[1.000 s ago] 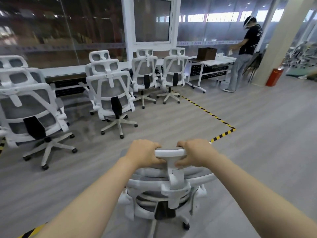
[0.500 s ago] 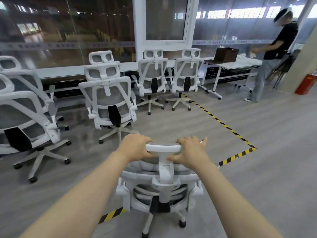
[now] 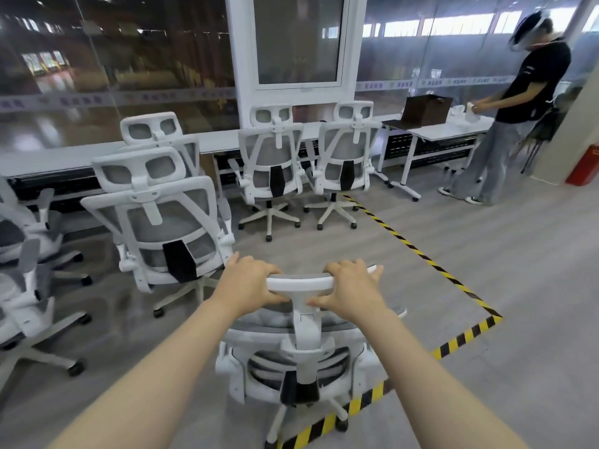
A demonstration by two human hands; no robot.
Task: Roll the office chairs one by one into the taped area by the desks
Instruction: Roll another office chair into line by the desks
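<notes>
A white mesh office chair [image 3: 301, 358] stands right in front of me, its back toward me. My left hand [image 3: 249, 283] grips the left end of its headrest and my right hand [image 3: 350, 288] grips the right end. The chair's wheeled base sits over the near strip of yellow-and-black floor tape [image 3: 453, 341], which marks a rectangle reaching to the long white desks [image 3: 64, 157] under the window. Several matching chairs are parked inside the tape: one close ahead on the left [image 3: 162, 222] and two side by side at the desks [image 3: 272, 163] [image 3: 346, 157].
More white chairs [image 3: 22, 286] crowd the left edge. A person [image 3: 505, 124] stands at a small white table [image 3: 453, 129] with a brown box at the back right. A pillar and a red container [image 3: 583, 166] stand at the far right. Bare grey floor lies right of the tape.
I have rolled the chair forward with both hands on its headrest; its base has reached the near tape line and the parked chairs are closer. The view has swung slightly left.
</notes>
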